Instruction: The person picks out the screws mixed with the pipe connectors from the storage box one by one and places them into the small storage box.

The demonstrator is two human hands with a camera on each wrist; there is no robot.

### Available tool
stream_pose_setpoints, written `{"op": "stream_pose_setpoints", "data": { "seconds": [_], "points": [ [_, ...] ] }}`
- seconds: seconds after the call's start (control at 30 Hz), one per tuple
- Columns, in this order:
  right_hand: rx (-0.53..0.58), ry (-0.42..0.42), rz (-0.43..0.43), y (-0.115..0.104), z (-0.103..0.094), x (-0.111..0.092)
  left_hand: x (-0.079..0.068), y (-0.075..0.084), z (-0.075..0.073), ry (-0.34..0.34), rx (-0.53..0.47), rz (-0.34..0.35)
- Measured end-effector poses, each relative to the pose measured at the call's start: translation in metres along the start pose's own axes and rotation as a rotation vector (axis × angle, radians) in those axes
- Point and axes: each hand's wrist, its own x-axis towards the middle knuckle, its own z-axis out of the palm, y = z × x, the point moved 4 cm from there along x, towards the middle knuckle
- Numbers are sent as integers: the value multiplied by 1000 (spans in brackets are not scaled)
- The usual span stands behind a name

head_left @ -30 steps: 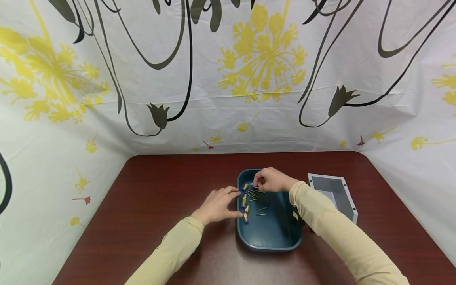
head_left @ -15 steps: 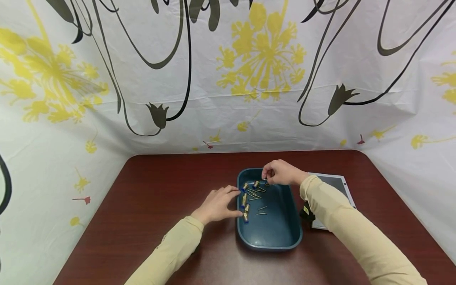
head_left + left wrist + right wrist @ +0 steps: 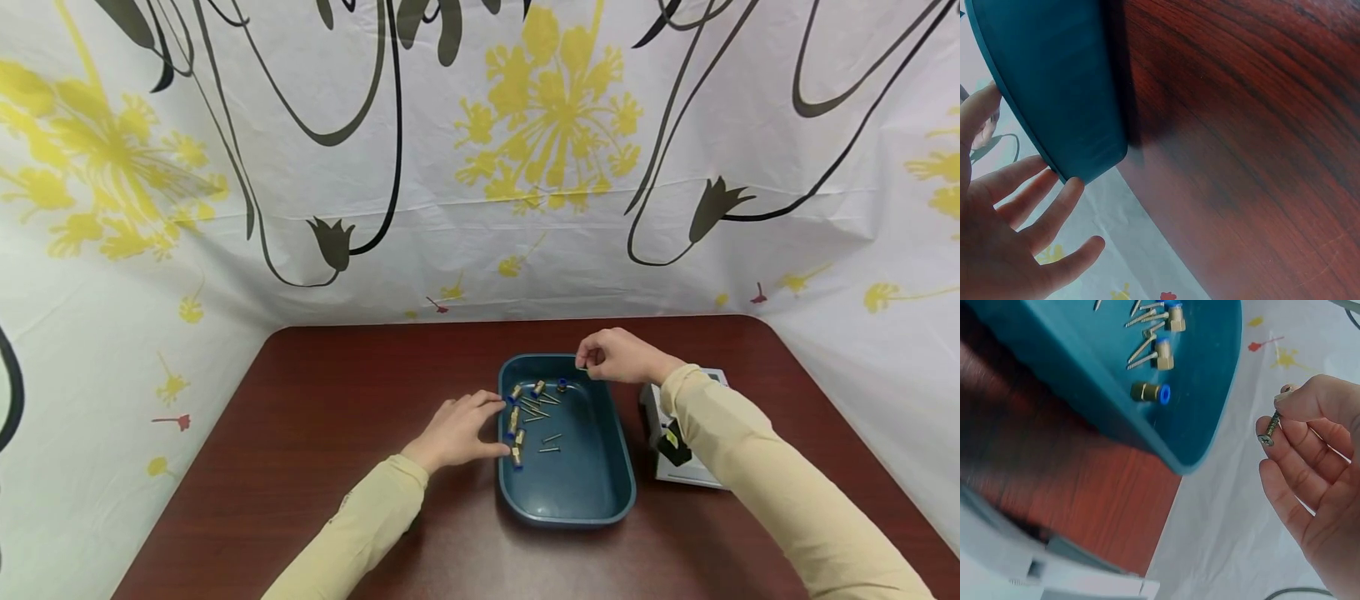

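- Fingers [image 3: 1292,459] and thumb [image 3: 1310,403] of the right hand [image 3: 617,358] pinch a single screw [image 3: 1270,429]; its cross-slotted head pokes out from the grip; the hand is at the far right corner of the tray [image 3: 573,523]; whether the screw lies over the rim or just past it, I cannot tell.
- Left hand [image 3: 459,433] is spread, fingers fairly straight; fingertips touch the tray's left rim without gripping, perhaps to steady it.
- Inside the tray, loose screws [image 3: 534,408] lie scattered left of its middle; brass-coloured fittings [image 3: 513,421] with blue collars line its left wall, with a couple more towards its far end.
- Right of the tray sits a grey box [image 3: 686,477], partly behind the right sleeve [image 3: 780,475]; the table [image 3: 375,375] lies beneath.
- As for progress, it looks like sorting partway through; one screw is in hand, while several screws lie among the fittings in the tray; the box's inside is hidden, so what it holds cannot be told.
- Right wrist view gives the pinch and screw head, a mere sliver in the head view; left wrist view shows the tray's outer wall but none of its contents; only the head view gives the whole layout.
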Motion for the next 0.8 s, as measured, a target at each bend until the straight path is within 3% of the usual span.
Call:
{"op": "stream_pose_setpoints", "data": {
  "seconds": [0.8],
  "points": [
    [-48,73,120,52,-31,-61,0,-2,1,1,4,-1]
  ]
}}
